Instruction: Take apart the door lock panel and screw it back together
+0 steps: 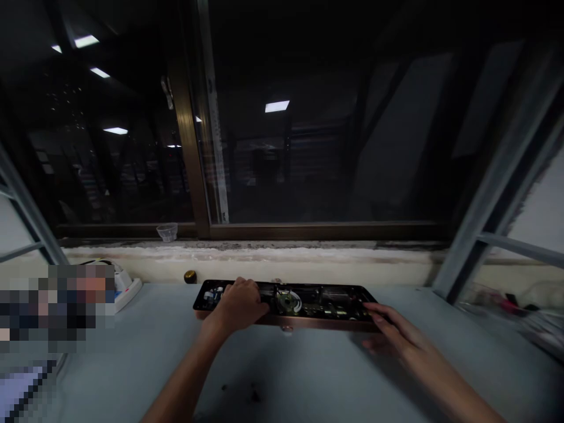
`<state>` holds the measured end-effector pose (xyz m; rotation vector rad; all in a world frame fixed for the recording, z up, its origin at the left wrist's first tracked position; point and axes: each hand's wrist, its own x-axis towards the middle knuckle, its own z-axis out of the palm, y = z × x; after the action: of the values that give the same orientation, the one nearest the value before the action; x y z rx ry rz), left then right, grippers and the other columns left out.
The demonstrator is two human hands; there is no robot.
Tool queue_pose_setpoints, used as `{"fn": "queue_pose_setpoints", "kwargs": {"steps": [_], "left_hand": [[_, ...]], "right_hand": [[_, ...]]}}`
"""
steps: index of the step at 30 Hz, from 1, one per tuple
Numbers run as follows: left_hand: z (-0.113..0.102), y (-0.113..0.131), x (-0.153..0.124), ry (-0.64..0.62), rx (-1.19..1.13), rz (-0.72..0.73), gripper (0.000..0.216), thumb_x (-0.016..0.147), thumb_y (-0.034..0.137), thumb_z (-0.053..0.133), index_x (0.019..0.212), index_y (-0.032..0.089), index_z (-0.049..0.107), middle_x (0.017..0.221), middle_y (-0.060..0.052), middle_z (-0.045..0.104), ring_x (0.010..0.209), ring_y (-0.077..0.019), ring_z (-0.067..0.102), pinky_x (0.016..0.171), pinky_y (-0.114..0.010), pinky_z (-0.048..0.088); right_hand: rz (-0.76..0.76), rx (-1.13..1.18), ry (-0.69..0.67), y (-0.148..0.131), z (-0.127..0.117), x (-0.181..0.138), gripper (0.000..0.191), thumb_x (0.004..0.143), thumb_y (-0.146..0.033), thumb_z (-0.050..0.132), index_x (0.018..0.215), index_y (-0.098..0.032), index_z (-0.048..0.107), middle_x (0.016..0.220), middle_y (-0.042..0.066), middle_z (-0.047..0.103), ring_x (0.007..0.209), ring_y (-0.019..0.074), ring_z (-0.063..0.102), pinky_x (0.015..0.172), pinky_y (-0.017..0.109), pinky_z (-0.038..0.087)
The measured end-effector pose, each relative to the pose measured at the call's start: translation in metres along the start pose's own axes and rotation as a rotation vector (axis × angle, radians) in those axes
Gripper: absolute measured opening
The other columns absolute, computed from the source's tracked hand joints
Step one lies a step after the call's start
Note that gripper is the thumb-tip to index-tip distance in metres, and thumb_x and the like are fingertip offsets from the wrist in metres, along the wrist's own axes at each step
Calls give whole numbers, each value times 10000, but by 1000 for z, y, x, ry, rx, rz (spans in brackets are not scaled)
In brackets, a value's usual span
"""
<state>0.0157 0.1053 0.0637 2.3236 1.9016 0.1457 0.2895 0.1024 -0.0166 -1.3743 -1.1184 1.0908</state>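
A long, narrow lock housing (324, 322), black inside with a copper-coloured outer edge, lies lengthwise across the bench with its inner side up. A round part with a white curved strip (288, 301) sits near its middle, among other small parts. My left hand (240, 302) is closed over the left part of the housing, knuckles up and thumb towards the middle; its fingertips are hidden. At the right end, my right hand (392, 330) pinches the housing's edge, thumb and forefinger against it and the lower fingers curled below.
On the grey-blue bench (308, 382) lie small dark bits (254, 395) near me. A white power strip (128, 295) and a brass-coloured knob (190, 277) are at the left back. A clear cup (167, 232) stands on the windowsill. Metal frame posts (471, 247) flank the bench.
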Motion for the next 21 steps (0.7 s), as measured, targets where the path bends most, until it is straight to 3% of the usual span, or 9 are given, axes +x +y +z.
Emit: {"fn": "queue_pose_setpoints", "kwargs": {"steps": [4, 8, 11, 13, 15, 17, 19, 21], "left_hand": [[10, -6, 6, 27, -53, -16, 209, 712, 318, 518, 641, 161, 636, 906, -93, 652, 983, -265, 533, 829, -365, 397], [16, -6, 9, 46, -103, -2, 192, 692, 313, 544, 593, 169, 625, 862, -77, 664, 937, -249, 560, 808, -339, 401], [7, -9, 8, 56, -155, 33, 164, 687, 308, 555, 603, 188, 629, 862, -40, 668, 883, -205, 587, 791, -284, 409], [-7, -20, 6, 100, -185, 38, 157, 711, 302, 524, 697, 202, 645, 916, -31, 662, 880, -186, 590, 800, -267, 409], [-19, -41, 3, 206, -215, -38, 226, 757, 303, 459, 853, 194, 633, 989, -66, 643, 956, -212, 566, 846, -304, 394], [-23, -65, -3, 360, -370, -342, 296, 769, 362, 453, 971, 196, 592, 1002, -80, 642, 966, -240, 566, 847, -338, 403], [-16, -85, -11, 329, -440, -445, 372, 789, 401, 410, 996, 137, 572, 916, -127, 659, 876, -262, 604, 731, -349, 460], [0, -95, -18, 227, -587, -467, 466, 800, 515, 349, 947, 139, 583, 750, -95, 670, 637, -227, 626, 514, -304, 471]], "right_hand": [[7, 29, -17, 1, 1, -1, 498, 561, -547, 599, 932, -224, 519, 741, 20, 642, 529, 204, 629, 545, 346, 537], [79, 174, 49, 1, 6, -2, 601, 590, -479, 643, 1114, -266, 440, 889, 27, 630, 565, 194, 636, 526, 326, 539], [157, 259, 58, -3, 9, -2, 644, 641, -402, 664, 1205, -283, 377, 882, 15, 637, 598, 188, 647, 559, 310, 546], [212, 320, -12, -7, 9, -2, 529, 679, -336, 657, 1151, -240, 440, 865, 21, 653, 636, 182, 650, 588, 293, 548], [254, 386, -68, -11, 8, 0, 342, 714, -270, 630, 1031, -199, 524, 852, 29, 670, 673, 170, 647, 603, 272, 547], [282, 433, -83, -13, 7, 3, 200, 749, -242, 591, 940, -186, 569, 845, 32, 684, 691, 165, 642, 606, 273, 548], [306, 440, -73, -15, 6, 6, 144, 777, -240, 553, 903, -183, 594, 833, 35, 696, 679, 167, 641, 603, 289, 550], [309, 427, -68, -14, 6, 10, 156, 803, -255, 517, 893, -171, 613, 833, 45, 705, 699, 170, 647, 633, 298, 549]]}}
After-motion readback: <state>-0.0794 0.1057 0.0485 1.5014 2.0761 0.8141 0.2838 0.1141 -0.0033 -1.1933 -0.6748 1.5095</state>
